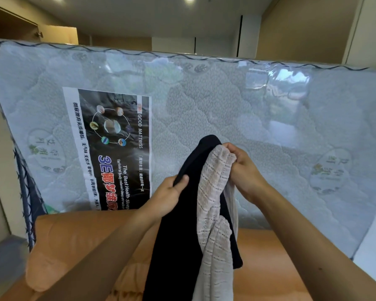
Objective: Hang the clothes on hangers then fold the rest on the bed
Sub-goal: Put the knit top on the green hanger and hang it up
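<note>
Both garments hang lengthwise before the mattress: left hand pinches the black garment, right hand grips the beige knit higher.

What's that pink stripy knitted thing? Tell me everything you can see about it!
The pale pink knitted garment looks soft and open-weave, crossed by thin rows of dark dots. It hangs limp and bunched, its top gathered in the right hand, which grips it. It lies against a black cloth garment held by the left hand. Its lower end runs out of view.
</note>
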